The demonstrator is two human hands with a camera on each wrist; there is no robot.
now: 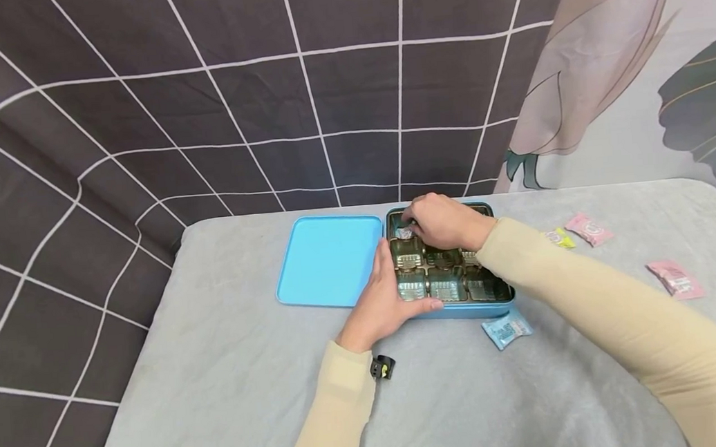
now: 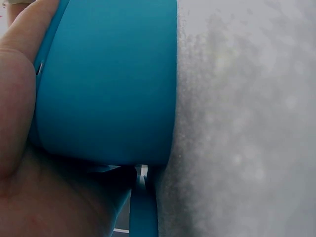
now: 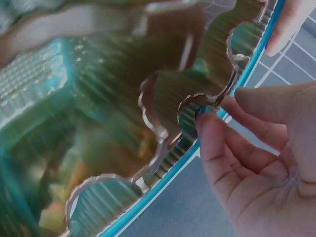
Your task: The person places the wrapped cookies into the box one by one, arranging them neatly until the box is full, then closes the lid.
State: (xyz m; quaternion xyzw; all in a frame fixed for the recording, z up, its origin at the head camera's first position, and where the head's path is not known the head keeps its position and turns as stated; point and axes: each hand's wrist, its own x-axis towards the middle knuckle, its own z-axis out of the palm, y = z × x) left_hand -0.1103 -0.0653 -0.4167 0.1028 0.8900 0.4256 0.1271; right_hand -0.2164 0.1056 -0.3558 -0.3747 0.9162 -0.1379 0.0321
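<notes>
A blue tin (image 1: 473, 310) holds a dark, shiny divided insert (image 1: 426, 268) with square compartments. My left hand (image 1: 380, 303) rests against the tin's near-left corner, fingers straight along the left side and thumb stretched along the front rim. In the left wrist view that hand (image 2: 22, 118) lies against the tin's blue wall (image 2: 108, 84). My right hand (image 1: 445, 222) reaches into the far-left compartment, where a small pale-blue wrapped packet (image 1: 404, 233) shows at its fingertips. In the right wrist view the right hand (image 3: 261, 153) has bent fingers at the rim; whether they pinch the packet is hidden.
A light-blue lid (image 1: 329, 261) lies left of the tin. A blue packet (image 1: 507, 329) sits before its near-right corner. Farther right are a yellow packet (image 1: 560, 238) and two pink packets, one near the back (image 1: 589, 229). Grey cloth (image 1: 219, 372) covers the surface.
</notes>
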